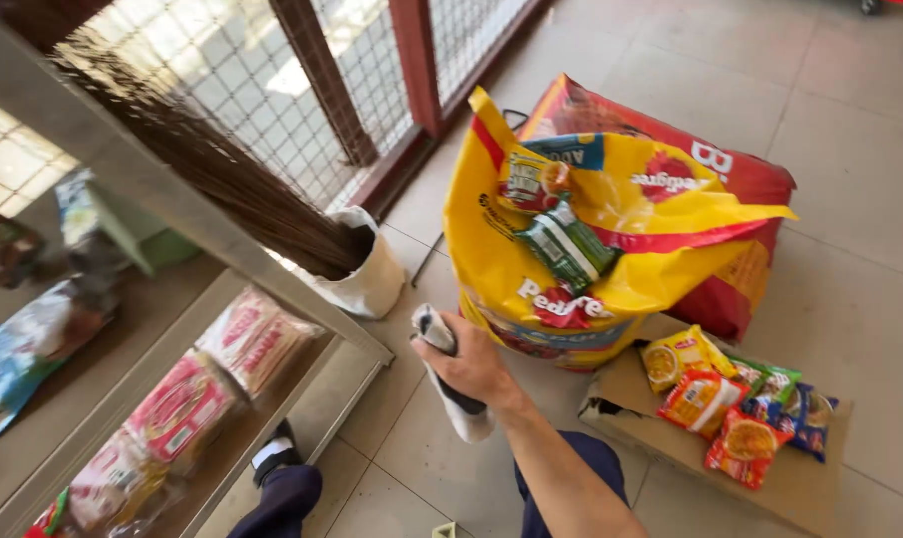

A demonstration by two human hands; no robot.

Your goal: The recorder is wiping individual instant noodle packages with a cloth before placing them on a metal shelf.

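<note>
Dark-trousered knees and a black shoe (275, 450) sat at the bottom edge, and above them, at lower centre, one hand (468, 365) had its fingers (440, 361) clenched round a bunched grey-and-white cloth (450, 379); which hand it was could not be told, and no other showed. To my eye, wiping well would call for a firm grip and a flat fold of cloth against the surface. Just above the hand stood a big yellow pet-food bag (571, 249) before a red one (741, 199). Small snack packets (731, 403) lay on flattened cardboard (800, 478) at lower right. Pale floor tiles (870, 149) ran throughout; a grey shelf (172, 438) with wrapped packs filled the lower left, a twig broom (222, 169) leaning by mesh panels at upper left
</note>
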